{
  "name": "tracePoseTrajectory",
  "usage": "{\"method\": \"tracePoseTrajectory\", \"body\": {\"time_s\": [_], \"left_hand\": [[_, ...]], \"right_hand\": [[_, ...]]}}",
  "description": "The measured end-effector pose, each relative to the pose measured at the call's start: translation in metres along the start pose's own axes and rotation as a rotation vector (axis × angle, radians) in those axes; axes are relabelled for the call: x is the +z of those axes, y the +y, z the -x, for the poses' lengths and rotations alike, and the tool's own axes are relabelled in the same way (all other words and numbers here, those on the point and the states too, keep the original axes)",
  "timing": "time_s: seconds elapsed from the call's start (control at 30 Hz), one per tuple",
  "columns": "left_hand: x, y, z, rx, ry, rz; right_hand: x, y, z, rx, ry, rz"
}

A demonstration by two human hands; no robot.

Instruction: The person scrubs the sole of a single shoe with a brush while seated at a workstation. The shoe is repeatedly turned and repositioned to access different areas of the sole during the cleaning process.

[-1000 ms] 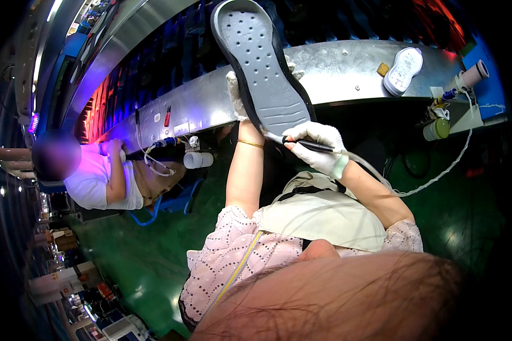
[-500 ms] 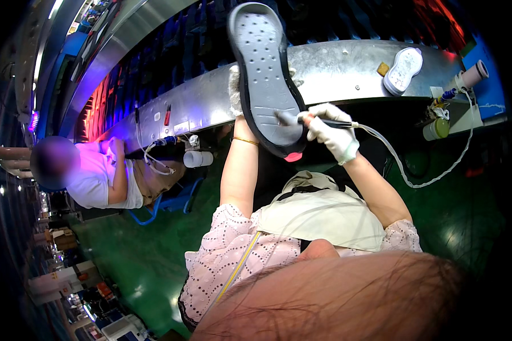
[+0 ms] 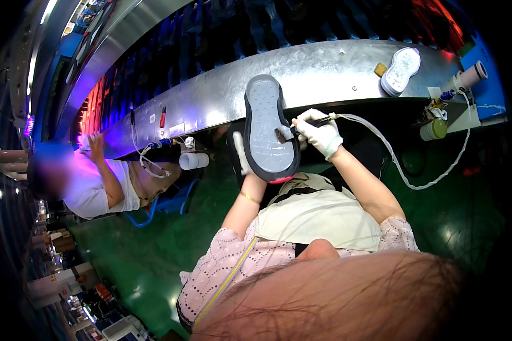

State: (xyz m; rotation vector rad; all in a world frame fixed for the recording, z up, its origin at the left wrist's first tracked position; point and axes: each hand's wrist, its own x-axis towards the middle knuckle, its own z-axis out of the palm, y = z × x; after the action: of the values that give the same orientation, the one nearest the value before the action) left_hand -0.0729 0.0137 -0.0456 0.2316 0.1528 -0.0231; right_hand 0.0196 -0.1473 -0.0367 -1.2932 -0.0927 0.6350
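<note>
A shoe sole point(image 3: 265, 122), grey inside with a raised black rim and a bit of red at its near end, is held upright in front of me. My left hand point(image 3: 243, 153), in a white glove, grips it from beneath and the left side; most of the fingers are hidden behind it. In my gloved right hand point(image 3: 320, 133) is a black-handled brush point(image 3: 283, 134), a clear tube running from its back end. The bristles touch the grey inner face on its right side, which looks wet there.
A metal ledge point(image 3: 210, 85) runs along a moving-line bed with dark strips. On it lie a white sole point(image 3: 401, 71), a yellow sponge block point(image 3: 380, 69) and a red tool point(image 3: 162, 117). White cups and a green-lidded jar point(image 3: 434, 129) hang below. Another person point(image 3: 99, 176) sits at left.
The sole has come down and nearer to me, off the ledge's height, with my left hand under it. My right hand has shifted slightly left, the brush staying on the sole.
</note>
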Motion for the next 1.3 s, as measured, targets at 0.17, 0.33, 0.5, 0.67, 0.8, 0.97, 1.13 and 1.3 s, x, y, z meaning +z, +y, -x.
{"method": "tracePoseTrajectory", "body": {"time_s": [0.17,0.33,0.5,0.67,0.8,0.97,1.13,1.3], "left_hand": [[0.001,-0.002,0.014,0.047,0.083,-0.181],[0.000,0.028,-0.060,0.014,0.218,-0.266],[0.004,-0.008,-0.038,0.063,-0.127,-0.454],[-0.001,-0.018,-0.020,-0.054,0.191,-0.068],[-0.007,-0.019,-0.025,-0.138,0.086,0.269],[0.000,-0.020,-0.032,0.027,0.091,-0.121],[0.012,-0.016,-0.042,0.178,0.213,-0.243],[0.019,-0.009,-0.046,0.269,0.055,-0.274]], "right_hand": [[0.006,0.005,0.012,-0.075,0.057,0.017],[-0.002,0.004,0.011,-0.348,0.169,0.129],[-0.012,0.005,-0.005,-0.287,0.219,0.178],[-0.005,0.017,0.004,-0.352,0.163,0.427],[-0.001,0.007,0.014,-0.181,-0.002,0.157],[0.006,-0.020,0.011,-0.393,0.056,0.153],[0.021,-0.030,0.025,-0.571,-0.113,0.338],[0.022,-0.038,0.033,-0.419,0.025,0.039]]}}
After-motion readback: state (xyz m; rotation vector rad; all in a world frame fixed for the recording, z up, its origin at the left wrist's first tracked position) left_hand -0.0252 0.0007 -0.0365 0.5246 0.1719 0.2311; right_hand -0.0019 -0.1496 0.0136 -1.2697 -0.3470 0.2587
